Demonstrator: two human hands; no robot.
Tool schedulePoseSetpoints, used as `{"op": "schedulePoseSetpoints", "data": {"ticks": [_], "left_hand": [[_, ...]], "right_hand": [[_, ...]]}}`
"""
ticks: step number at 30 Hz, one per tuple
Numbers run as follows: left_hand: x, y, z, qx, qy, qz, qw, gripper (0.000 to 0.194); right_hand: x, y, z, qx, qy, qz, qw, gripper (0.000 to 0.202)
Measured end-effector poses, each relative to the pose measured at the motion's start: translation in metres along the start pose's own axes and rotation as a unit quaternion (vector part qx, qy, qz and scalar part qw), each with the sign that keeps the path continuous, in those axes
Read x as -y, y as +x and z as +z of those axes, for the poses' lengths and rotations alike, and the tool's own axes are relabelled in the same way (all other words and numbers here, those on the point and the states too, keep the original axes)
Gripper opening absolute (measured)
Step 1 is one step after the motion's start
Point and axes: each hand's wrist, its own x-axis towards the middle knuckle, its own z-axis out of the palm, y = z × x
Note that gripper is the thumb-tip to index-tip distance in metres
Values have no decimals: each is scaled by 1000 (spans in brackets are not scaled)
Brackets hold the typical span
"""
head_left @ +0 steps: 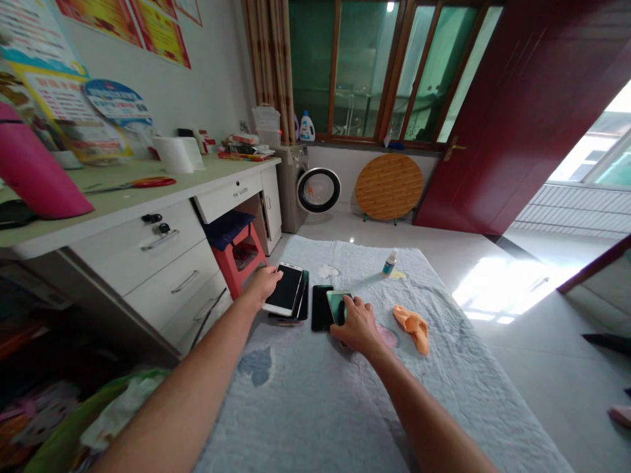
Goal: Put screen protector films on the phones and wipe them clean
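Observation:
My left hand (pixel 266 284) grips a white smartphone (pixel 286 292) by its left edge, thumb on the front; its dark screen faces up. Under it, dark phones (pixel 304 299) lie stacked on the cloth. My right hand (pixel 357 322) is closed around a phone with a pale green surface (pixel 336 303), tilted over the right edge of a black smartphone (pixel 321 315). That black phone lies flat between my hands. To the right are an orange cloth (pixel 414 326) and a small bottle (pixel 389 264) with a blue label, standing upright.
A light blue cloth (pixel 315 407) covers the surface before me. On the left stands a white desk (pixel 133 256) with a pink bottle (pixel 39 164), scissors (pixel 148 182) and a paper roll (pixel 173 155). Beyond are a red stool (pixel 241 259), a washing machine (pixel 290 187) and a round tabletop (pixel 389 186).

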Motion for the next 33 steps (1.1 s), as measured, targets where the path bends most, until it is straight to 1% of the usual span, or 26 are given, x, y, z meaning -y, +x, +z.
{"op": "schedulePoseSetpoints", "data": {"ticks": [2, 6, 9, 12, 15, 18, 22, 25, 27, 29, 31, 33], "left_hand": [[2, 0, 3, 2, -9, -9, 1000, 12], [3, -2, 10, -5, -25, -24, 999, 18], [5, -3, 14, -24, -38, -36, 998, 25], [7, -5, 15, -24, -63, -60, 996, 35], [8, -9, 13, -5, -103, -90, 991, 41], [8, -14, 13, 9, -141, -108, 984, 38], [5, -20, 17, 32, -169, -109, 979, 27], [3, -23, 20, 50, -179, -99, 977, 26], [2, -25, 21, 62, -180, -94, 977, 28], [3, -25, 21, 71, -174, -91, 978, 29], [4, -26, 20, 77, -160, -88, 980, 30], [6, -27, 18, 77, -145, -82, 983, 34]], "right_hand": [[5, 6, 0, -6, 16, 10, 1000, 62], [24, 14, 7, -32, 24, 20, 999, 62], [37, 14, 17, -52, 23, 29, 998, 57], [39, 14, 24, -70, 36, 25, 997, 62], [32, 17, 23, -58, 56, 17, 997, 63], [28, 22, 17, -35, 63, 39, 997, 56], [31, 30, 13, -10, 80, 83, 993, 62], [34, 38, 13, 2, 104, 110, 988, 65], [36, 43, 15, 11, 126, 121, 985, 61], [37, 47, 16, 16, 140, 119, 983, 50], [39, 49, 18, 16, 130, 112, 985, 40], [41, 51, 19, 13, 104, 107, 989, 35]]}}
